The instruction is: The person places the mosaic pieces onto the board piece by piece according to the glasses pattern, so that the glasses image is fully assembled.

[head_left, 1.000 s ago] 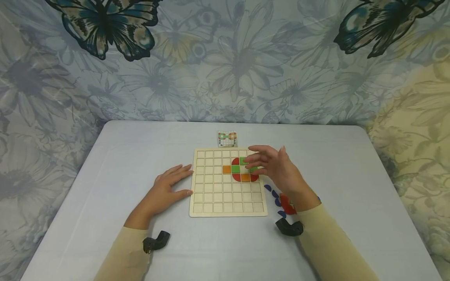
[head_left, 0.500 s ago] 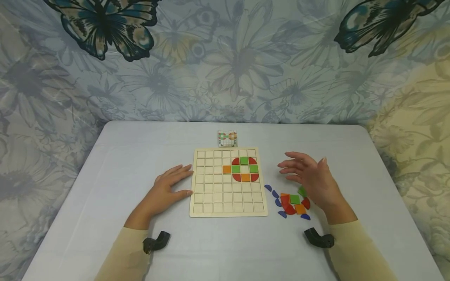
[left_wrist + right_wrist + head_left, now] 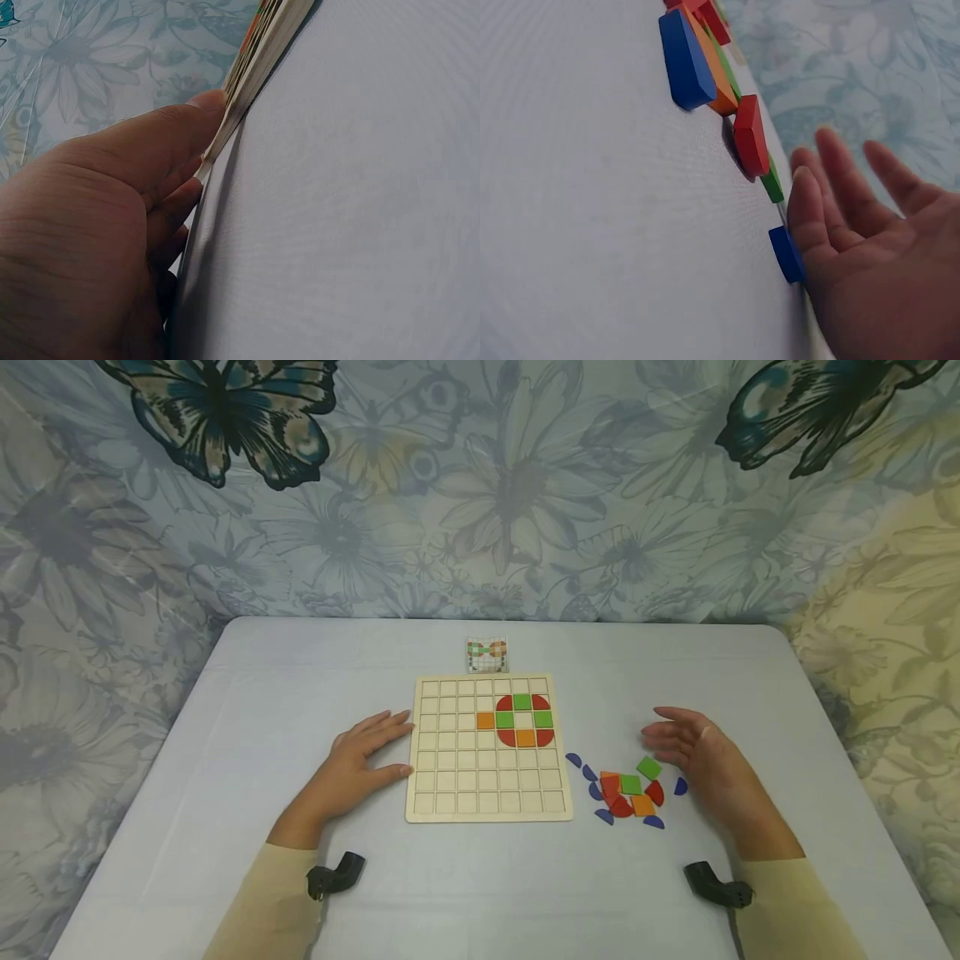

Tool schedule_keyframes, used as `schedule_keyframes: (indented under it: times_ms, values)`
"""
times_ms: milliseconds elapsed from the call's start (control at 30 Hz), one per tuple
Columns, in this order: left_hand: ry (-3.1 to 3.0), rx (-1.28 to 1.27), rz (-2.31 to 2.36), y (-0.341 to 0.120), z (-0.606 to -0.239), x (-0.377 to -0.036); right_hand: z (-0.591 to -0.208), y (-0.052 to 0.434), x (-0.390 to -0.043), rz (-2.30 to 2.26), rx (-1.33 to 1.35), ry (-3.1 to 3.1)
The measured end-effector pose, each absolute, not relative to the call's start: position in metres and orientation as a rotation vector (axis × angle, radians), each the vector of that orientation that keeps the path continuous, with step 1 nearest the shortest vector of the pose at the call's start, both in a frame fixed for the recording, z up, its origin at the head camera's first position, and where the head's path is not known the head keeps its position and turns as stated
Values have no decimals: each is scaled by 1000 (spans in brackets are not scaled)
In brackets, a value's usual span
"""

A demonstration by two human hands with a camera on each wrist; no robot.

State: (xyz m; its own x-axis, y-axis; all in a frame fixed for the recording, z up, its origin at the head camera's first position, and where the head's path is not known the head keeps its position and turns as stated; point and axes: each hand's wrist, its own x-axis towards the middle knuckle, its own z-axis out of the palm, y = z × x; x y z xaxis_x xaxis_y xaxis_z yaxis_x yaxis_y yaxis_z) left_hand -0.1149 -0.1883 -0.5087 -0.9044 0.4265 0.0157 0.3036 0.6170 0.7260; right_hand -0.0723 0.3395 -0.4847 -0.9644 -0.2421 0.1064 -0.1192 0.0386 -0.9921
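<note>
Cream gridded board [image 3: 467, 764] lies between both hands [image 3: 363, 753] [image 3: 708, 764], touching the left.

Your left hand [image 3: 366, 753] touches the left edge of the flat grid board [image 3: 447, 764], where four red quarter-circles [image 3: 507, 738], three green squares [image 3: 505, 719] and one orange square [image 3: 526, 738] ring a cell, a second orange square [image 3: 486, 720] adjoining leftward. Your right hand [image 3: 711, 762] is nearest the blue half-disc [image 3: 680, 787], beside loose multicoloured tiles [image 3: 631, 785] right of the board.
</note>
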Motion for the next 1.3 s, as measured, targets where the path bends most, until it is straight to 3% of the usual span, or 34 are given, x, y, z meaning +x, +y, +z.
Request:
schedule_keyframes:
  times_ms: [233, 533, 1300]
  values:
    - [2669, 601, 1151, -188, -509, -116, -491, 337, -68, -1539, -226, 2645]
    - [2679, 599, 1137, -189, -509, -116, -491, 338, -69, -1172, -206, 2829]
    - [2674, 617, 1155, -189, -510, -117, -486, 329, -67, -1047, -49, 2929]
